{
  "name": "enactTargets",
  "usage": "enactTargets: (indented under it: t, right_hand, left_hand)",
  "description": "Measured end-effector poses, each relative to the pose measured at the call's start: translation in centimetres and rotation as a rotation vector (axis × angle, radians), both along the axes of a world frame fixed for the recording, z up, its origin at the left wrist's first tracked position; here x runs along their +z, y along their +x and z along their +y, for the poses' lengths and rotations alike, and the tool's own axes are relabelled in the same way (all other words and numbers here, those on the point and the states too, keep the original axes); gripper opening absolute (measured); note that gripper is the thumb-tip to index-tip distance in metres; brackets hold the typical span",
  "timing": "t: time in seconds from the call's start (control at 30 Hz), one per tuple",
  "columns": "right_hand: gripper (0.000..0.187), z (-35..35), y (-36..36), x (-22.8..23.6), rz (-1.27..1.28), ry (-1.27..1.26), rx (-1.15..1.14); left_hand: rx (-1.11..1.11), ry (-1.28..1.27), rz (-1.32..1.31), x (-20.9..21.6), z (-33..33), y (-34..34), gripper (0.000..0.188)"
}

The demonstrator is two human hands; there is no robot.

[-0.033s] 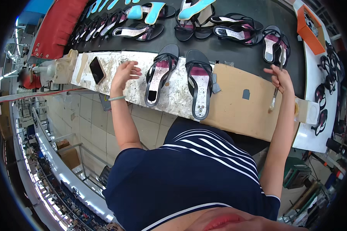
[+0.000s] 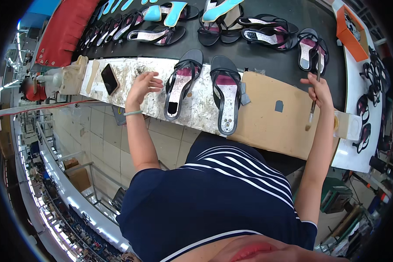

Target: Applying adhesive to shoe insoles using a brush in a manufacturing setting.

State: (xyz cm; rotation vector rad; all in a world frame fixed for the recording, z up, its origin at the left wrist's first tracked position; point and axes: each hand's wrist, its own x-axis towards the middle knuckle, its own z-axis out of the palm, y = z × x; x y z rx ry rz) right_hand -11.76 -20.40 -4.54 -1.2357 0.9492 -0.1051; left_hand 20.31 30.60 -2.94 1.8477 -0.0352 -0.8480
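Observation:
My left hand [image 2: 143,88] hovers over the stained white work strip [image 2: 150,104], fingers apart and holding nothing. Just right of it lies a black strappy sandal [image 2: 175,92] with its pale footbed up and a dark patch at the heel. A second black sandal [image 2: 227,102] lies beside that one, its heel toward me. At the right, above a brown cardboard sheet [image 2: 273,124], my right hand [image 2: 320,91] is closed around a slim brush [image 2: 311,117]. Bristles point down toward me, and the handle sticks out beyond my fingers.
A phone [image 2: 110,79] lies on the strip's left part. More sandals [image 2: 268,38] and turquoise sole pieces [image 2: 175,14] cover the dark table behind. An orange box [image 2: 353,37] stands at far right, a white container [image 2: 348,125] beside my right forearm. Red material [image 2: 65,32] is at far left.
My left hand has shifted slightly to the right and its fingers have turned a little. The brush in my right hand has tilted slightly. The sandals have stayed in place.

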Motion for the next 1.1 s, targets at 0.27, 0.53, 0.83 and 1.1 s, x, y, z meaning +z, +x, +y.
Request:
enactTargets:
  t: [0.27, 0.53, 0.83, 1.1]
  right_hand:
    - [0.03, 13.0, 0.1, 8.6, 0.04, -0.166, 0.601]
    - [0.051, 8.8, -11.5, 13.0, -0.322, -0.682, -0.235]
    - [0.014, 6.2, -21.1, 6.5, -0.07, -0.741, -0.569]
    - [0.015, 2.4, -21.4, 2.4, 0.112, -0.809, -0.47]
  left_hand:
    - [0.183, -0.169, -0.018, -4.1, -0.1, -4.0, 0.041]
    - [-0.088, -0.38, -0.008, 1.1, -7.3, -13.8, 0.042]
    - [-0.057, -0.747, 0.734, -8.3, -10.0, -15.0, 0.063]
    - [-0.053, -0.709, 0.469, -6.8, -10.7, -13.9, 0.046]
